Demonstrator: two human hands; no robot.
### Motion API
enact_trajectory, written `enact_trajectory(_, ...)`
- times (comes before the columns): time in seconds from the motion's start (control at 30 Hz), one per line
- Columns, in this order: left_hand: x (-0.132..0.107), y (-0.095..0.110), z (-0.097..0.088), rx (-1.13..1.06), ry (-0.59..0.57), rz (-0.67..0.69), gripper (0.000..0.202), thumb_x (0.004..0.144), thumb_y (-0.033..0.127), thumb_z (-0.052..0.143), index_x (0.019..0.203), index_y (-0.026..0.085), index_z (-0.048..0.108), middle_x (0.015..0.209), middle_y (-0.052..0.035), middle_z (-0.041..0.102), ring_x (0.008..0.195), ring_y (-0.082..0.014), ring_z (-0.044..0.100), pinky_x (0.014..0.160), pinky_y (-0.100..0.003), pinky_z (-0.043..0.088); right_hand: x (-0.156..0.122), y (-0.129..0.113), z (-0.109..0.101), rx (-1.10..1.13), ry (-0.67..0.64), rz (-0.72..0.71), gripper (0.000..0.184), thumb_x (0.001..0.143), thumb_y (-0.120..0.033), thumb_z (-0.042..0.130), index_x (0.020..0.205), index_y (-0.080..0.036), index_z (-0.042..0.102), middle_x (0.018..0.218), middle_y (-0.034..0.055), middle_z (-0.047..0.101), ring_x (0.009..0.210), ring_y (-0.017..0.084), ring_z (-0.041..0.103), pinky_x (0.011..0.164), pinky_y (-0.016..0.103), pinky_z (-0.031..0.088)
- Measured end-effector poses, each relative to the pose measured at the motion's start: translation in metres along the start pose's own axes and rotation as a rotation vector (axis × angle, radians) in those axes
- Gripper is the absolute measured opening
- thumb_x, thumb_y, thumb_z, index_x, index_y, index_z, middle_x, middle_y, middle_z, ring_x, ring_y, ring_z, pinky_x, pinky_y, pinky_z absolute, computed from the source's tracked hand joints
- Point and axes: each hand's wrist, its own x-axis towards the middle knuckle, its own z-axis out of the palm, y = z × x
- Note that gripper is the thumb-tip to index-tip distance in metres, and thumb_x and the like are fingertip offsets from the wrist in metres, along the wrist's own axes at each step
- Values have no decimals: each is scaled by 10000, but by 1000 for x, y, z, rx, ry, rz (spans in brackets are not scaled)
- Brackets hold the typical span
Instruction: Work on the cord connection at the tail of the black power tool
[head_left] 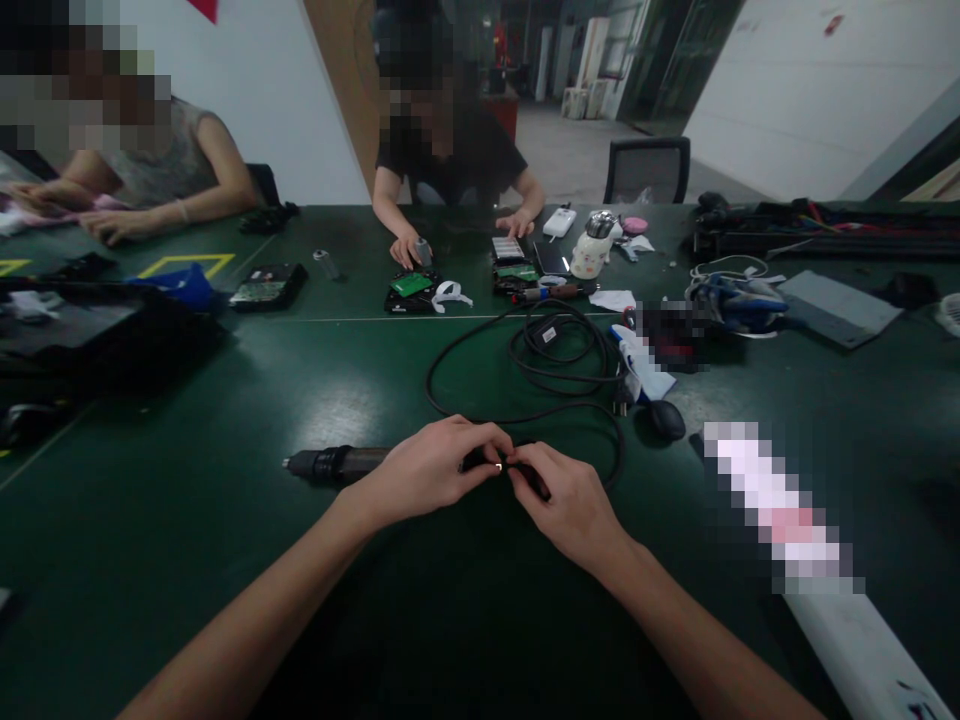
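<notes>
A black electric screwdriver (337, 463) lies on the dark green table (225, 560), its tip pointing left. My left hand (435, 465) is closed around its rear end. My right hand (566, 500) pinches the plug of the black cable (525, 350) where it meets the screwdriver's rear end, and a small metal part glints between my fingertips. The cable runs from my hands in a loop and lies coiled further back on the table.
Across the table a person handles a small cylinder beside opened hard drives (411, 290). Another person sits at the far left. A black mouse (667, 418), a white mug (592, 248), tools and a white tube (847, 640) lie to the right; black cases lie left.
</notes>
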Motion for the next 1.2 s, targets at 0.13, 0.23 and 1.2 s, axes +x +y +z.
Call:
enact_trajectory(0.13,2,4,6,128,6,-31,198,979,274,702,1156,273,613,1043,17,693,989,-198,649,851,-346,483,0,1,1,12,-4,5,128,1039,-211,565,1133,-243,646,1059,39,705,849,183,677,707,286,498)
enact_trajectory(0.23,4,3,7,194,3,-36,154,963,320,728,1052,246,626,995,18,676,930,-196,641,810,-342,466,0,2,2,14,-7,12,123,1036,-212,573,1128,-243,649,1040,32,703,839,179,672,707,285,492)
enact_trajectory(1.2,-2,2,-2,163,-69,-36,87,954,270,625,1023,221,602,992,-8,647,860,-172,614,737,-314,441,0,1,1,27,-9,15,144,1034,-207,571,1148,-248,649,1063,29,705,845,178,676,724,297,503)
